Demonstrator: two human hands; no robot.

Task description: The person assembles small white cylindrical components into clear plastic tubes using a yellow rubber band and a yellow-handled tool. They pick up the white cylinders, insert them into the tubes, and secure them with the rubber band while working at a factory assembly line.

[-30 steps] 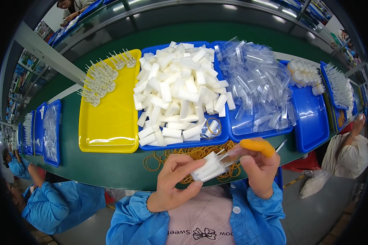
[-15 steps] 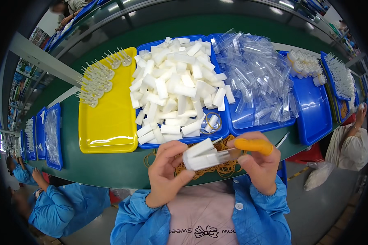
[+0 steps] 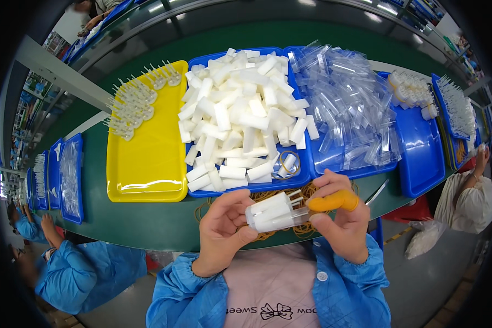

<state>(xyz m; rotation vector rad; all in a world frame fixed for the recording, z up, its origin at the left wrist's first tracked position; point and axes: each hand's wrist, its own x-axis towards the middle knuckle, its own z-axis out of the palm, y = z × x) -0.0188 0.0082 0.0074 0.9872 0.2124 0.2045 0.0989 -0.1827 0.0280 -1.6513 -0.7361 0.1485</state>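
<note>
My left hand [image 3: 222, 232] is closed around the round, cup-like end of a bundle of white foam blocks [image 3: 272, 210]. Thin pale prongs stick out of the bundle's right end. Along its near side lies a clear plastic piece [image 3: 296, 218]. Thumb and index finger of my right hand [image 3: 345, 227] pinch that piece's right end, and an orange finger cot [image 3: 336, 201] covers the index finger. Behind and below the bundle, brown rubber bands [image 3: 307, 229] lie in a loose heap on the green table. How the blocks sit inside the round end is partly hidden by my fingers.
Beyond my hands stand a yellow tray [image 3: 142, 175] with pronged white parts, a blue tray [image 3: 306, 177] heaped with foam blocks, and another of clear plastic pieces [image 3: 344, 98]. Farther right, a blue tray [image 3: 418, 142] holds banded white rolls. Co-workers sit at both sides.
My right fingers have shifted slightly left, nearer the bundle. The upper foam block, tilted outward before, now lies more in line with the others, and the prongs show more plainly.
</note>
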